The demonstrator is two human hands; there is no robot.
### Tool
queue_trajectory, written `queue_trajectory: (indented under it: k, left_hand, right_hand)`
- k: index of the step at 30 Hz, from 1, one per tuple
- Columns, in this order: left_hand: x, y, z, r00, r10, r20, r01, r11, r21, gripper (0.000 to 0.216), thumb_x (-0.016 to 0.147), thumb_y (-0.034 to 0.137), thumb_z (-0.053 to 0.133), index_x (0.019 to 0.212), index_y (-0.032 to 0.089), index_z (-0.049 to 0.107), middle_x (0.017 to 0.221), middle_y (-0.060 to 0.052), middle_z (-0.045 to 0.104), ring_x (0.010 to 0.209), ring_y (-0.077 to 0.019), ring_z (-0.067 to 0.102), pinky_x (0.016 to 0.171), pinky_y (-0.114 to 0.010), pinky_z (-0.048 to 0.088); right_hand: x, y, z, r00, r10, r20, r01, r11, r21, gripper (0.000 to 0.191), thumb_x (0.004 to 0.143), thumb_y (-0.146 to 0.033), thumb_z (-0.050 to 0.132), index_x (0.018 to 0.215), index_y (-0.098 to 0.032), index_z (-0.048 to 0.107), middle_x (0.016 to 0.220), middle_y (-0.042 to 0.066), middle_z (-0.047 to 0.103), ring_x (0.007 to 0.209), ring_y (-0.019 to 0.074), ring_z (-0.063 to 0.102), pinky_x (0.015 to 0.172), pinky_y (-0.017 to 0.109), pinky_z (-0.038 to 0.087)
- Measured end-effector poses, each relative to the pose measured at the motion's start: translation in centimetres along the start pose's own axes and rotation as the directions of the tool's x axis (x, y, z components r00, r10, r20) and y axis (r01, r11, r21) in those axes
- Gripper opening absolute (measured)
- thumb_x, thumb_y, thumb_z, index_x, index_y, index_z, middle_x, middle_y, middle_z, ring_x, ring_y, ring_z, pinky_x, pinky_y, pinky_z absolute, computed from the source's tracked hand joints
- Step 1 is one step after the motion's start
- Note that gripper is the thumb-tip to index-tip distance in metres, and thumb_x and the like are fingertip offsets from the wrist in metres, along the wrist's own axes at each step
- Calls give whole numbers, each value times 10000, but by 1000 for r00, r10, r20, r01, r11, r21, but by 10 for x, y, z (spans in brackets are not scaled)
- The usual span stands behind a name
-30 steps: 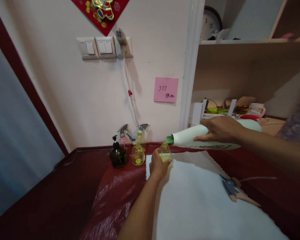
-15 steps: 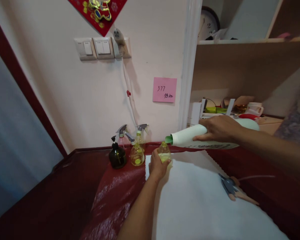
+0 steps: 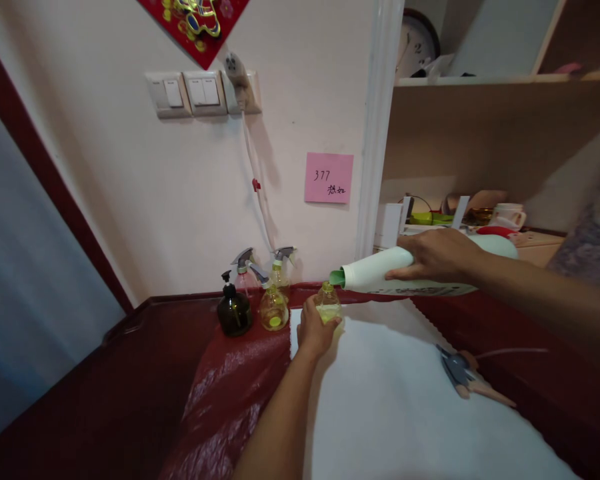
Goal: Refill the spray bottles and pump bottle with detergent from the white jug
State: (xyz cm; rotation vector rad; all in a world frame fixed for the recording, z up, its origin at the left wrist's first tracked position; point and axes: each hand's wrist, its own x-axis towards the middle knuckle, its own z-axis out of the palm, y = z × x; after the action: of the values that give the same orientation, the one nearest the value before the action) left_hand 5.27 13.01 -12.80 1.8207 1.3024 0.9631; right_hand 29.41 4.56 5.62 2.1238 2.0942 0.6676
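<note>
My left hand (image 3: 314,330) is wrapped round a small clear bottle (image 3: 328,305) that holds yellow-green liquid and stands on a white cloth (image 3: 400,400). My right hand (image 3: 437,255) grips a large pale green bottle (image 3: 380,277) lying almost level. Its green spout (image 3: 337,278) sits just above the small bottle's open neck.
Left of the small bottle stand a dark pump bottle (image 3: 235,312) and three spray bottles (image 3: 273,303) by the wall. A detached spray head (image 3: 463,377) with its tube lies on the cloth's right side. Red plastic sheet (image 3: 225,400) covers the dark red table. A cluttered shelf (image 3: 480,217) is at right.
Both hands and both bottles keep the same pose. The view has only shifted slightly.
</note>
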Motion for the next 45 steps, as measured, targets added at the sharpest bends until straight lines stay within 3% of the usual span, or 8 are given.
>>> queue_trajectory:
  k: [45]
  left_hand:
    - [3, -3, 1, 1000, 12, -4, -12, 1000, -18, 639, 773, 195, 776, 1330, 211, 464, 1408, -130, 570, 1331, -286, 513, 1084, -398, 379]
  right_hand:
    - [5, 5, 8, 999, -11, -40, 8, 998, -62, 581, 849, -804, 509, 835, -224, 538, 841, 87, 708, 771, 289, 652, 546, 311, 205]
